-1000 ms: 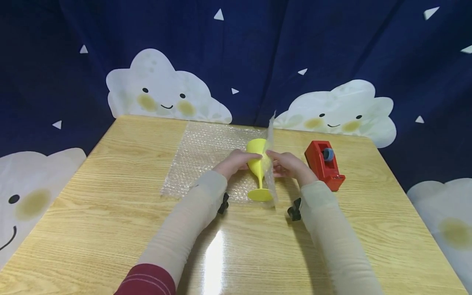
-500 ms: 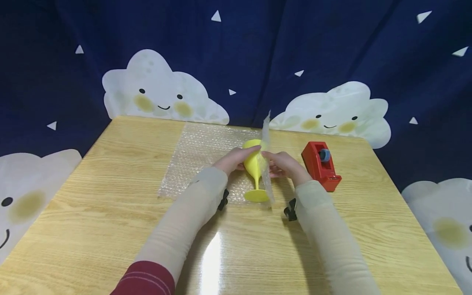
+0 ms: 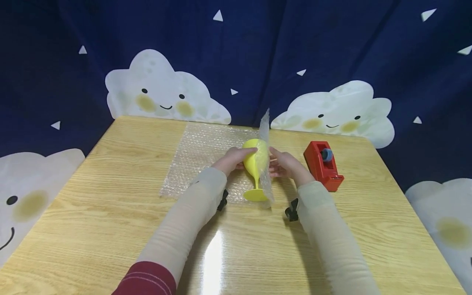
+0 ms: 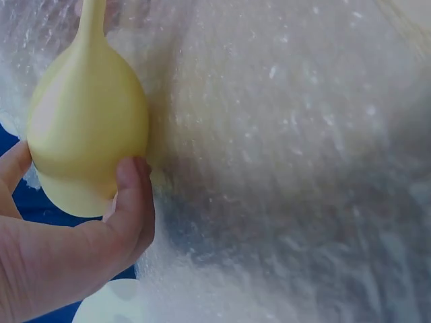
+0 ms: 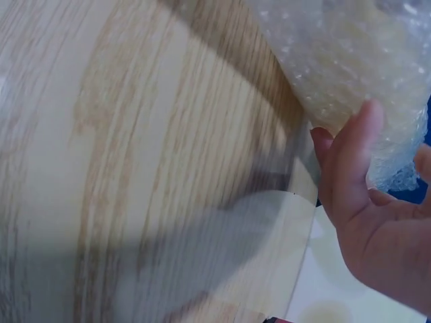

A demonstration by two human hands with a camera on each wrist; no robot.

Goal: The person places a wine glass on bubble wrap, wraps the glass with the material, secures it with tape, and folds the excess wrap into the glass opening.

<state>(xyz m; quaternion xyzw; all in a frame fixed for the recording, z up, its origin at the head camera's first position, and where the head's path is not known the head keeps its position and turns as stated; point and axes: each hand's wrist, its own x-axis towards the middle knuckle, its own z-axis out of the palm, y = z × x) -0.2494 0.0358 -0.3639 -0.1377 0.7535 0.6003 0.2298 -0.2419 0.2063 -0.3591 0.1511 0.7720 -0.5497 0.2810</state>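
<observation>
A yellow plastic goblet (image 3: 252,164) lies over the bubble wrap (image 3: 199,151), its foot toward the person and its bowl away. The left hand (image 3: 233,159) holds the bowl, thumb on top in the head view; in the left wrist view the thumb and fingers stand on opposite sides of the goblet (image 4: 87,128). A raised flap of the wrap covers the goblet's right side. Against that flap, the right hand (image 3: 289,166) rests with extended fingers. The right wrist view shows its fingers (image 5: 350,155) at the bubble wrap (image 5: 350,74), thumb apart at the frame's edge.
A red tape dispenser (image 3: 322,166) with a blue-cored roll stands to the right of the right hand on the wooden table (image 3: 129,172). Behind the table hangs a dark blue curtain (image 3: 250,49) with cloud prints. Black wrist cameras sit under both sleeves.
The wrap's flap has come further over the goblet's right side. The right thumb has drawn back from the flap's upper face, and the left hand keeps its hold on the bowl.
</observation>
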